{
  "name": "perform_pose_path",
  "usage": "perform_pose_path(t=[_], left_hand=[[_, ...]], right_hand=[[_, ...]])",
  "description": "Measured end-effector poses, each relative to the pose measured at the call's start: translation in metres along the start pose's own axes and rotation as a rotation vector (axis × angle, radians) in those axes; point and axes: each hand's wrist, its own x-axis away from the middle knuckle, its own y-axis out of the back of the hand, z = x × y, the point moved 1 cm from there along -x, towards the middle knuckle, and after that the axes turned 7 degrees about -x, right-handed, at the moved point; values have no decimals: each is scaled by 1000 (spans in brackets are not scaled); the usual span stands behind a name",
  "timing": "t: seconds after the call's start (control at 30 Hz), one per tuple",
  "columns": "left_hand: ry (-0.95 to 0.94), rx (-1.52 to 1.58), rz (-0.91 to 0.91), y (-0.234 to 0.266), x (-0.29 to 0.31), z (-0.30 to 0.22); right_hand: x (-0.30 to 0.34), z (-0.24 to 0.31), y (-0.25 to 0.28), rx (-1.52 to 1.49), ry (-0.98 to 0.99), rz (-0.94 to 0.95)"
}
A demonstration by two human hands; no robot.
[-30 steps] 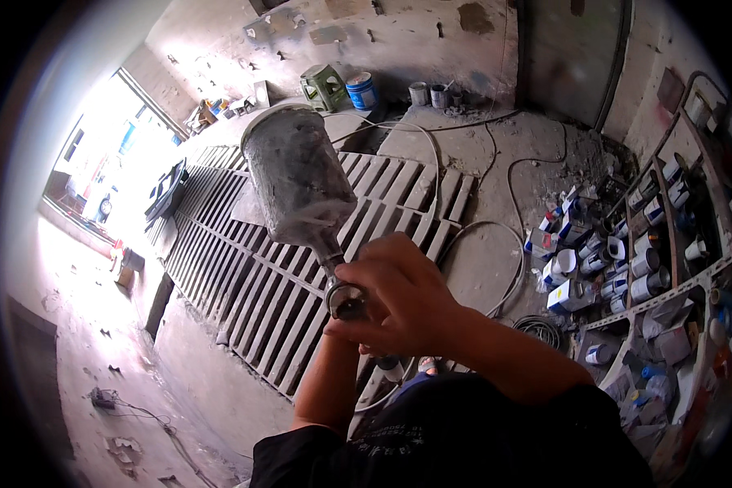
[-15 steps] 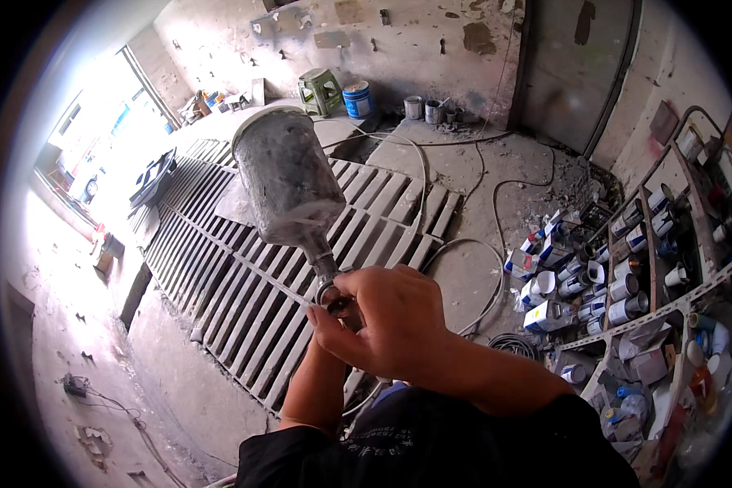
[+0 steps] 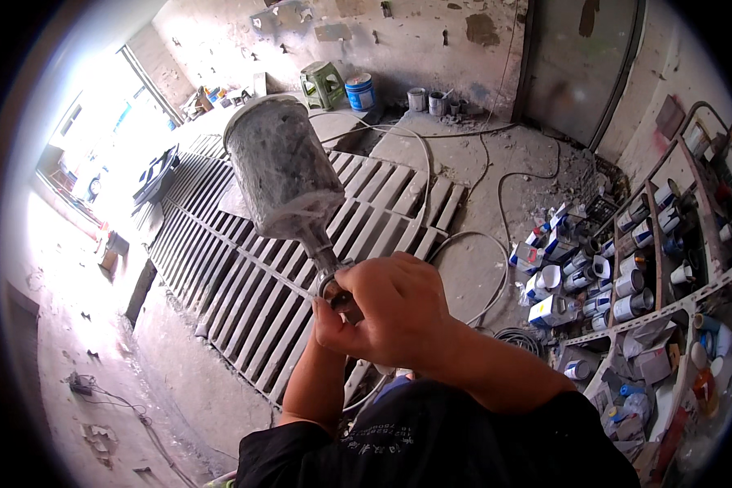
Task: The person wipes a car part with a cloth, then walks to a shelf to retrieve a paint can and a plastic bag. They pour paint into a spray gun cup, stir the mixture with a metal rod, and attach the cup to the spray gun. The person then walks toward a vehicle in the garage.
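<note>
A spray gun is held out in front of me, its large, paint-smeared, translucent cup [image 3: 281,167] tilted up to the left. The cup narrows to a neck that meets the metal gun body [image 3: 337,293]. My right hand [image 3: 398,313] reaches across from the right and is closed on the gun body, with thumb and forefinger at the round metal end below the neck. My left forearm [image 3: 313,386] rises beneath it. The left hand's fingers are hidden behind the right hand, so their grip does not show.
Slatted pallets [image 3: 252,285] cover the floor ahead. Hoses [image 3: 504,203] snake across the concrete, with a coil near my right. Paint cans [image 3: 630,285] crowd a metal rack [image 3: 687,297] on the right. A green stool [image 3: 323,85] and blue bucket [image 3: 359,92] stand by the back wall.
The spray gun's cup has shifted slightly left and up. My right thumb has moved a little to the right along the gun body. The view has turned slightly.
</note>
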Motion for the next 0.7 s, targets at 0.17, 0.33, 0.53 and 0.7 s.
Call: perform_pose_path(t=[0.17,0.33,0.53,0.7], left_hand=[[-7,-10,-12,-1,-2,-3],[-27,2,-11,0,-8,-2],[-51,4,-9,0,-18,-7],[-67,5,-11,0,-28,-9]], right_hand=[[-4,-2,0,-2,27,-5],[-4,-8,-2,14,50,-29],[-3,-10,2,-53,82,-54],[-1,-13,2,-111,106,-64]])
